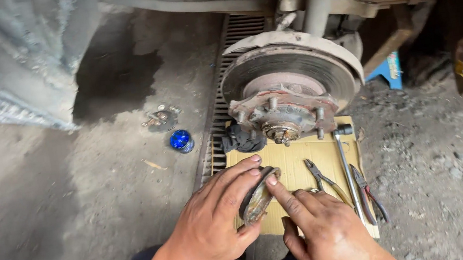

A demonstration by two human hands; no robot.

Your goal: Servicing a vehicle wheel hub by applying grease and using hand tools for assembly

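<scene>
Low in the middle of the frame, the rusty brake pad stands on edge over the cardboard sheet; it looks stiff, fairly heavy and gritty, best held by its rim. The left hand has its fingers curled around it, while the right hand rests an extended forefinger against its face, below the wheel hub, left of the pliers.

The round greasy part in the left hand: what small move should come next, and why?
Probably keep wiping the part's face with the right forefinger. The left hand holds the round greasy part on edge over the cardboard, and the right hand has one fingertip on its dirty face.
</scene>
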